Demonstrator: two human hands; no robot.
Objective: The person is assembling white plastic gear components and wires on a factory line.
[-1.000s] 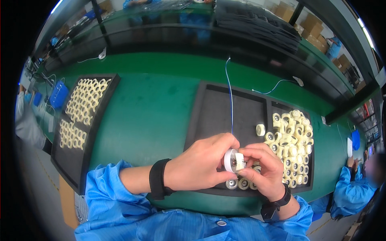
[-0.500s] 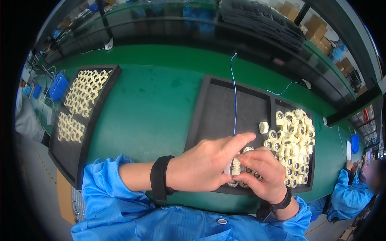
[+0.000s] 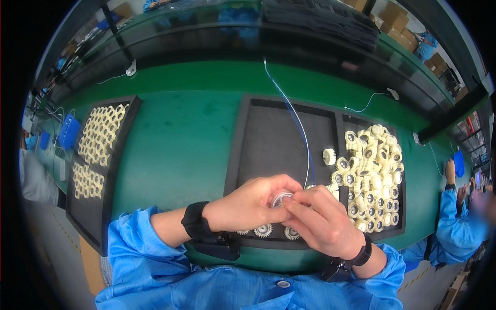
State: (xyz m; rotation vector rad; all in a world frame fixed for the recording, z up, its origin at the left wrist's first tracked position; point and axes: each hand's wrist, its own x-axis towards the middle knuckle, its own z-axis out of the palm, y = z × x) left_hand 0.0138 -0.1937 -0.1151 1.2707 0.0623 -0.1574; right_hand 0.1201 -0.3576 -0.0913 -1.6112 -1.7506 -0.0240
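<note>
Between my hands, above the near part of the black tray (image 3: 235,155), is a round pale gear (image 3: 279,198) with a silvery ring face turned up. My left hand (image 3: 248,205) grips it around the side with thumb and fingers. The bent fingertips of my right hand (image 3: 324,219) pinch at its right edge and cover part of it. Below the hands, loose cream gears (image 3: 263,230) with dark centres lie along the tray's near side. Another gear (image 3: 329,156) stands alone near the divider.
Many cream gears (image 3: 380,178) are heaped in the tray's right compartment. At the left, a second black tray (image 3: 116,155) holds rows of pale ring-shaped parts (image 3: 102,134). A blue-white cord (image 3: 292,106) hangs over the middle. A co-worker in blue (image 3: 454,227) sits at the right.
The gear has been turned from edge-on to face-up between my hands. My left hand has rolled round it and my right hand has come over its edge. The view has shifted slightly.
</note>
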